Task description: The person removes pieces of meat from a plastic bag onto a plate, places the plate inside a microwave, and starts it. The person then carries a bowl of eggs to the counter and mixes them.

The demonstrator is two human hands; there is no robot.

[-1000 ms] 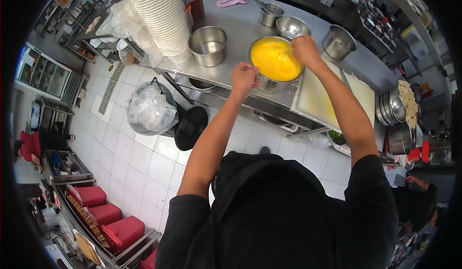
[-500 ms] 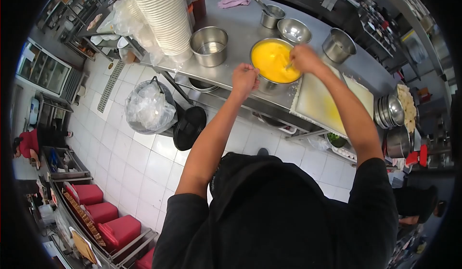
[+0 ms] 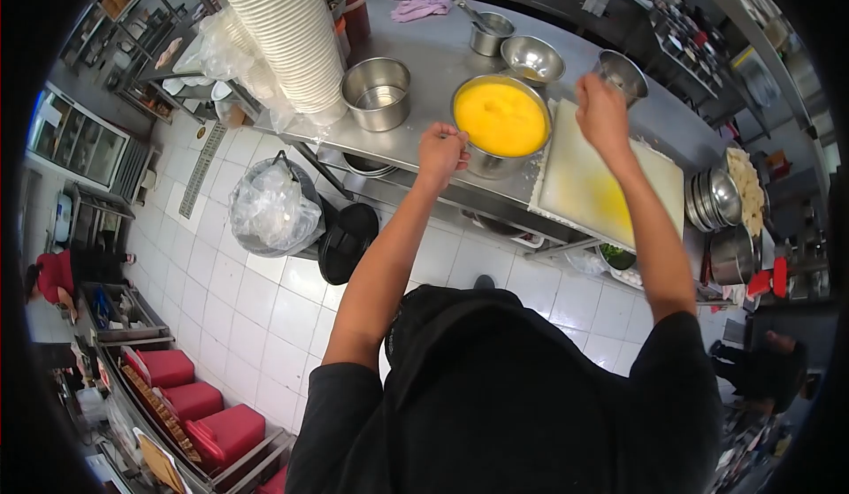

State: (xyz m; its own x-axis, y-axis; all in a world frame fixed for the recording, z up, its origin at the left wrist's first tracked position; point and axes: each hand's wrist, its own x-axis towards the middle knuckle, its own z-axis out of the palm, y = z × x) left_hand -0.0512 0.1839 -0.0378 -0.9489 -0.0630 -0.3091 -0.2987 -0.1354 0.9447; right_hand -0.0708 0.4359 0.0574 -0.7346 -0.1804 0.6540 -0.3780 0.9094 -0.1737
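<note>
A round metal pot [image 3: 495, 165] holds bright yellow liquid [image 3: 501, 118], which looks like beaten egg. My left hand [image 3: 444, 153] is closed in a pinch at the pot's near left rim. Right of the pot, my right hand [image 3: 603, 109] hovers over the back of a white cutting board [image 3: 579, 176]. Its fingers are curled, and whatever they hold is hidden behind them. Yellow streaks mark the board. Behind the pot rests a shallow metal bowl [image 3: 532, 59]. A small metal pot [image 3: 491, 34] with a handled utensil in it stands beside that bowl.
An open metal pot [image 3: 378, 96] stands left, near a tall stack of white containers [image 3: 287, 34]. Another metal pot [image 3: 622, 74] is just behind my right hand. Stacked metal bowls [image 3: 715, 198] sit at the right. A lined bin [image 3: 276, 206] is on the floor.
My right hand has lifted out of the yellow liquid and moved right, over the board. The utensil seen in the liquid before no longer shows. My left hand stays at the rim.
</note>
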